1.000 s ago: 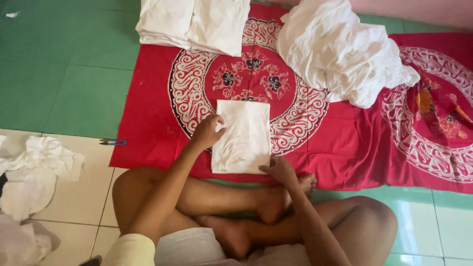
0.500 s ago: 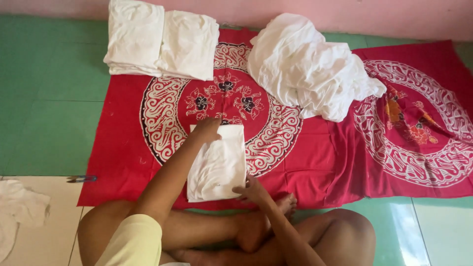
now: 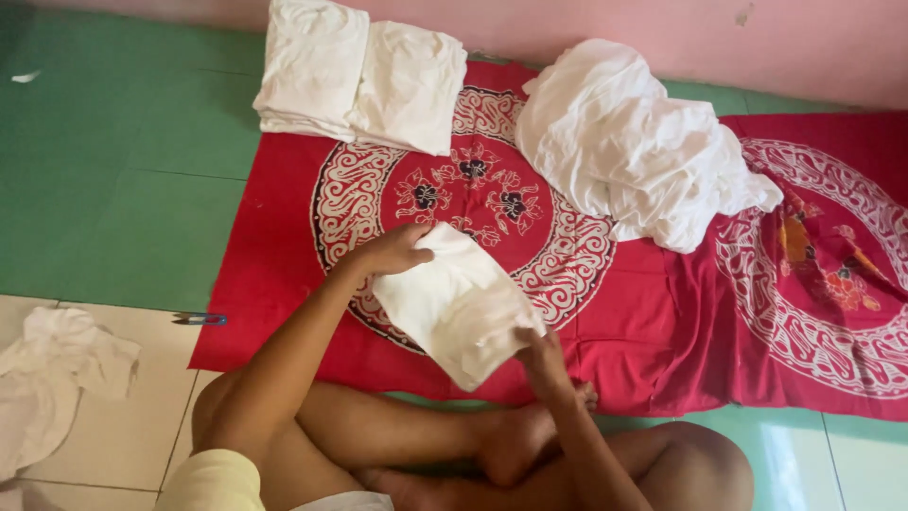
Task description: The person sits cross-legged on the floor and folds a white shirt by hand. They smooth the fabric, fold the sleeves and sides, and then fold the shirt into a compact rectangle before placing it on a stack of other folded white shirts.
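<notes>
A folded white cloth (image 3: pixel 456 305) is held over a red patterned mat (image 3: pixel 662 312), tilted so its near corner points down to the right. My left hand (image 3: pixel 392 251) grips its upper left edge. At its lower right edge, my right hand (image 3: pixel 541 352) pinches the cloth. I sit cross-legged at the mat's near edge, with my bare legs (image 3: pixel 473 445) under the cloth's lower corner.
Two stacks of folded white cloths (image 3: pixel 359 80) lie at the mat's far left. A loose heap of white cloth (image 3: pixel 634 142) lies at the far middle. Crumpled white cloth (image 3: pixel 52 378) and a small blue tool (image 3: pixel 200 320) rest on the floor at left. A pink wall (image 3: pixel 757 38) runs behind.
Both hands have lifted the folded cloth off the mat and turned it clockwise. The camera view has shifted left and tilted up a little.
</notes>
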